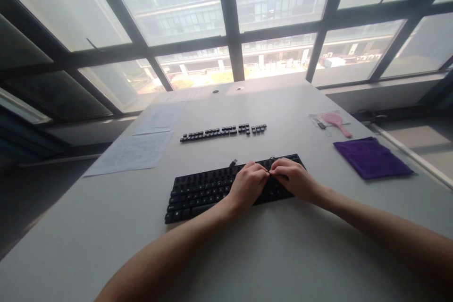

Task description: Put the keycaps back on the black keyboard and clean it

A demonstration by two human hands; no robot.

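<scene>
A black keyboard (203, 193) lies at a slight slant on the white table, its upper rows stripped of keycaps. Over its right part, my left hand (249, 181) and my right hand (292, 177) meet with fingertips pinched together. Between them is a small dark piece that looks like a keycap (269, 172), mostly covered by the fingers. The keys under both hands are hidden. Beyond the keyboard, loose black keycaps (208, 135) stand in neat rows. The plug of a USB cable (233, 163) pokes out behind the keyboard's back edge.
Sheets of paper (130, 153) lie on the left of the table (106, 226). To the right are a folded purple cloth (371, 158), a pink hairbrush (336, 121) and a clear bag with a small dark item (321, 125). Large windows (184, 4) stand behind the table.
</scene>
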